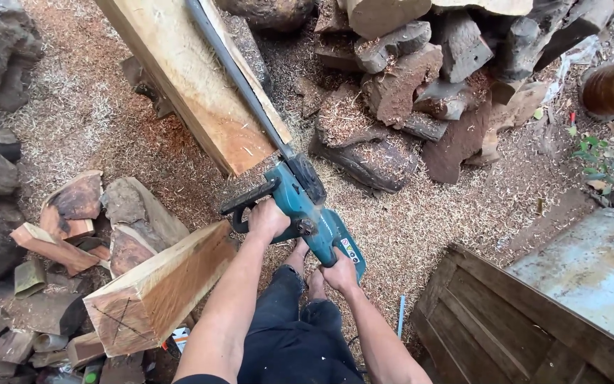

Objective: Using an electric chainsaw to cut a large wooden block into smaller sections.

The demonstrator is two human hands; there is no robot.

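Note:
A teal electric chainsaw (305,206) is held in both hands, its long bar (232,67) lying along the top of a thick squared timber beam (186,78) that slopes up and away. My left hand (267,218) grips the black front handle. My right hand (340,273) grips the rear handle. A second squared timber block (158,288) with pencil lines on its end rests to the left of my left arm. My legs in dark trousers and bare feet show below the saw.
Sawdust covers the ground. A pile of rough logs and bark slabs (421,85) lies ahead right. Wood offcuts (72,213) and stones sit at left. A wooden crate (506,327) with a metal sheet (591,270) stands at lower right.

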